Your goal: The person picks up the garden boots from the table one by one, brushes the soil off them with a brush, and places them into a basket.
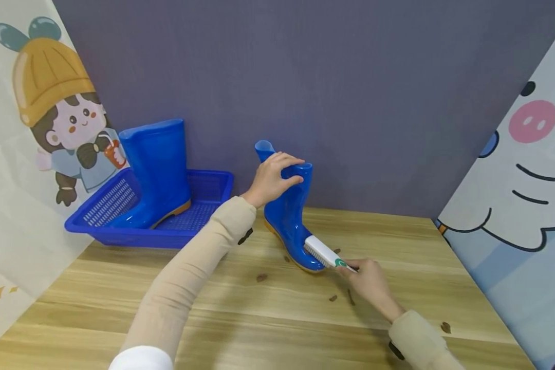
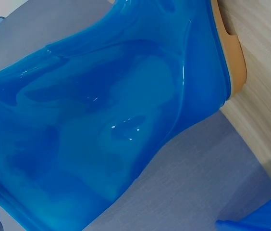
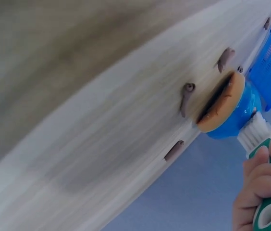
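Observation:
A blue rubber boot (image 1: 287, 216) with a tan sole stands on the wooden table, its toe pointing to the front right. At the top of its shaft, my left hand (image 1: 274, 177) grips the boot near the rim. The shaft (image 2: 92, 110) fills most of the left wrist view, with only a bit of finger at the lower left edge. My right hand (image 1: 370, 282) holds a white and green scrub brush (image 1: 322, 251) by its handle. The bristles (image 3: 256, 131) touch the boot near the toe. In the right wrist view, fingers wrap around the green handle.
A second blue boot (image 1: 157, 169) stands in a blue plastic basket (image 1: 134, 239) at the left. Several small brown flakes (image 1: 261, 277) lie scattered on the table (image 1: 259, 329). A grey panel (image 1: 351, 103) rises behind, with cartoon-printed sheets at both sides.

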Demonstrator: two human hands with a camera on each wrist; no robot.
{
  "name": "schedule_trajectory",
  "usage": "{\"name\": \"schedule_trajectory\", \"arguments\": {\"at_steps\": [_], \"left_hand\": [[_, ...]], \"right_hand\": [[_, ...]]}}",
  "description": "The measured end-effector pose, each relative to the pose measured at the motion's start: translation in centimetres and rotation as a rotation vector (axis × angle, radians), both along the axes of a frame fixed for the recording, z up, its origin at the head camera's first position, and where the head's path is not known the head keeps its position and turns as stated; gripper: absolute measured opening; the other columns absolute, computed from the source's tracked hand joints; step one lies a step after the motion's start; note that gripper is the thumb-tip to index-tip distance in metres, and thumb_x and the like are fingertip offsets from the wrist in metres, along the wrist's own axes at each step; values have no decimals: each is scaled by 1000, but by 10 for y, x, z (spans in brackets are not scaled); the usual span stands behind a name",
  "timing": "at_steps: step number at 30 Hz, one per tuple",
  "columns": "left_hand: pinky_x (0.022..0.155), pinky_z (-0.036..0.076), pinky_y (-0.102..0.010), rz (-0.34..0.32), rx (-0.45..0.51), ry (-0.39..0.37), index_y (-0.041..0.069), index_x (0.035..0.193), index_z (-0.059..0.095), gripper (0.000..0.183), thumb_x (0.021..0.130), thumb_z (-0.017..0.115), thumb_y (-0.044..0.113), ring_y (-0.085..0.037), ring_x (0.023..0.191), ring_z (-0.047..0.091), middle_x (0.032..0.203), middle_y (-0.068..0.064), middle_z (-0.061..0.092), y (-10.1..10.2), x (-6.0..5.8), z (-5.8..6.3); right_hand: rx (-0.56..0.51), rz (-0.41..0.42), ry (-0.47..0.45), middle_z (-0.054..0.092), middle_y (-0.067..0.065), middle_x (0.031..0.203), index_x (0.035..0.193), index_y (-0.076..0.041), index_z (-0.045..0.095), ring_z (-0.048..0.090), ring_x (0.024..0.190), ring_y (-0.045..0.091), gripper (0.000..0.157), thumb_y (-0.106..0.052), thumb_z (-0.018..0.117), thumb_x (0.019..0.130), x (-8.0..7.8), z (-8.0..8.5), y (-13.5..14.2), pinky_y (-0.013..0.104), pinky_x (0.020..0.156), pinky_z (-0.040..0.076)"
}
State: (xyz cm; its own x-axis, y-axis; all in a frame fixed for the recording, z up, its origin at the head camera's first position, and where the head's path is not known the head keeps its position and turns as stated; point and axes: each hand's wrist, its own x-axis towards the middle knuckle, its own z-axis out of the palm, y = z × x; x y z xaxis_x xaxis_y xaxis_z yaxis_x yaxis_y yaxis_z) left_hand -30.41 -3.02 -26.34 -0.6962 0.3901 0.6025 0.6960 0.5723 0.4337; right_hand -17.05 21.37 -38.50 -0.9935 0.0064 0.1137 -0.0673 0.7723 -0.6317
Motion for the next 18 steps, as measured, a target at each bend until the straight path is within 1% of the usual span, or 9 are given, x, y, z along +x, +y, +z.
{"name": "schedule_trajectory", "arguments": {"at_steps": [4,7,8,11,14,16,17,18], "left_hand": [[111,26,-38,7,-17,1,14,121,60,39,84,66,26,-24,129,40,119,-4,60,-2,1,1],[111,26,-37,6,-22,19,13,120,61,38,84,66,24,-25,128,42,118,-4,61,-2,0,2],[111,27,-36,6,-24,25,13,120,61,37,84,66,24,-25,127,42,118,-4,61,-2,0,2],[111,27,-36,4,-29,34,13,120,61,37,84,67,24,-25,126,43,117,-4,61,-3,1,2],[110,29,-37,2,-33,34,13,120,61,38,84,66,24,-25,127,43,117,-4,61,-3,1,2],[109,30,-39,0,-32,35,13,120,61,38,84,67,24,-25,127,43,117,-4,61,-3,2,2],[109,30,-39,0,-32,36,13,120,61,37,84,67,23,-25,126,43,117,-4,61,-3,2,2],[109,30,-39,0,-31,37,13,120,61,37,84,67,23,-25,126,43,117,-4,61,-3,2,2]], "right_hand": [[18,6,-7,68,18,99,101,-3,71,56,67,12,28,-23,68,81,5,0,4,25,51,44],[18,-10,-14,68,17,99,101,-4,71,53,64,11,29,-24,68,81,7,0,7,25,49,40],[13,-19,-20,69,17,99,102,-4,70,51,60,10,29,-24,68,81,8,1,8,25,47,39],[-34,-35,-42,69,15,89,107,-2,68,39,47,8,32,-24,67,83,9,5,10,23,40,34],[-55,-46,-45,62,9,72,111,-2,65,27,39,7,36,-25,65,84,6,11,10,21,34,27],[-44,-44,-36,55,7,65,112,-2,65,26,40,7,36,-27,64,85,2,13,7,21,34,26],[-35,-48,-32,55,6,65,112,-3,66,26,41,7,37,-28,65,85,0,13,5,22,35,26],[-23,-42,-25,58,8,68,112,-3,66,28,43,8,37,-28,65,85,-2,12,4,22,37,27]]}}
